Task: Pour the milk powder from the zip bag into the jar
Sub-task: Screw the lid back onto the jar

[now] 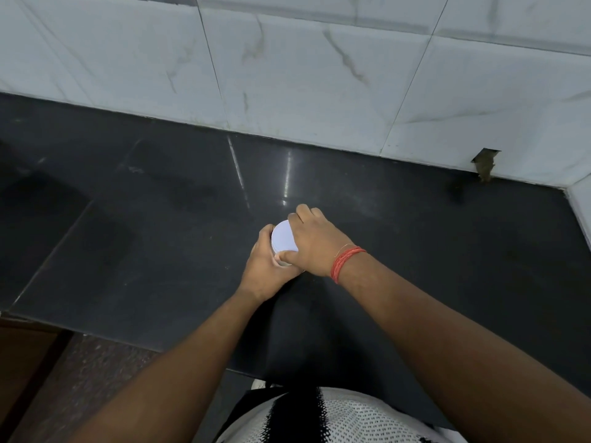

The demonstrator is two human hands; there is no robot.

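Observation:
A jar stands on the black counter near the middle of the view, and only its round white lid (283, 237) shows clearly. My left hand (264, 270) wraps around the jar's body from the left and hides most of it. My right hand (315, 243), with a red thread band at the wrist, grips the lid from above and from the right. The jar's contents are hidden. No zip bag is in view.
The black stone counter (160, 219) runs back to a white marble-tiled wall (303, 75). A chipped hole (484, 166) sits at the wall's base on the right. The counter's front edge drops to a speckled floor (96, 378) at lower left.

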